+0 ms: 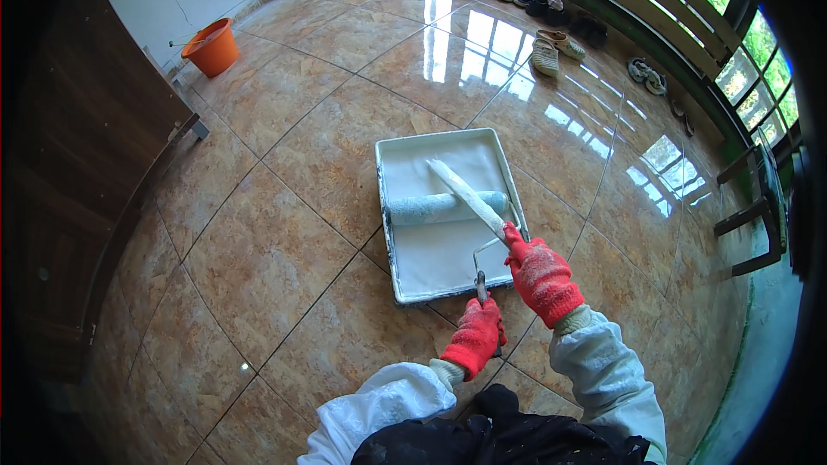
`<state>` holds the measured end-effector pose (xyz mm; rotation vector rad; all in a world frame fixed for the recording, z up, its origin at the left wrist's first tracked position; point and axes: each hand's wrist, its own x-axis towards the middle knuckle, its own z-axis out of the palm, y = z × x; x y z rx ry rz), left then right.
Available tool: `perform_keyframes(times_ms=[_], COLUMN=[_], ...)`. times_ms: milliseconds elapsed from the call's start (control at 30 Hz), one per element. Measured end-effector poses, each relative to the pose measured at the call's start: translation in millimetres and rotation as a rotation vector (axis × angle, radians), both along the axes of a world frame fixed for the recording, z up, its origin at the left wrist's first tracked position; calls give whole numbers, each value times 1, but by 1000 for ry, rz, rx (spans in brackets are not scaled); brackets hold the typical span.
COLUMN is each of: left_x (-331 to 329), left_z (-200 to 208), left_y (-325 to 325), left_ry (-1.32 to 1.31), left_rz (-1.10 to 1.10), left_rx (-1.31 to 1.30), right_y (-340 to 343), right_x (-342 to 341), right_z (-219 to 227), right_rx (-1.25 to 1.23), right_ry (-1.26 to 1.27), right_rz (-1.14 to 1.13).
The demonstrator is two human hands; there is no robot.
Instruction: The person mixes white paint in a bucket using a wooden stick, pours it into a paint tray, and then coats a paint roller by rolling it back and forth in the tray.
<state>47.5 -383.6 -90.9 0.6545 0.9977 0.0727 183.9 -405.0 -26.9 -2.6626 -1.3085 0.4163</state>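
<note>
A rectangular paint tray (386, 241) holding white paint lies on the tiled floor in front of me. Across it rests a paint roller (422, 209), its light blue-grey sleeve wet with paint. Wearing a red glove, my left hand (476, 334) is closed round the roller's handle at the near edge of the tray. My right hand (543, 279), also in a red glove, grips a paint-covered stick (469, 198) over the tray's right side. The stick slants up and left across the roller sleeve; its far end is above the paint.
Brown patterned floor tiles (284, 250) surround the tray. An orange bucket (212, 48) stands at the far left, beyond a dark wooden cabinet (95, 164). Several shoes (546, 53) line the far right near a slatted bench (663, 4). A dark chair (758, 215) stands at the right.
</note>
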Motion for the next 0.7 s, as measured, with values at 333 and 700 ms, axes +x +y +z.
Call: perform_keyframes(times_ms=[333, 700], left_x=[-6, -6], left_z=[-5, 4], left_y=[-6, -8], left_ry=[37, 0], left_rz=[48, 76], left_rx=[-6, -72], right_y=[5, -15], right_x=[8, -6], right_z=[-14, -22], right_rx=[71, 7], right_ry=[672, 609], right_rz=[-355, -315])
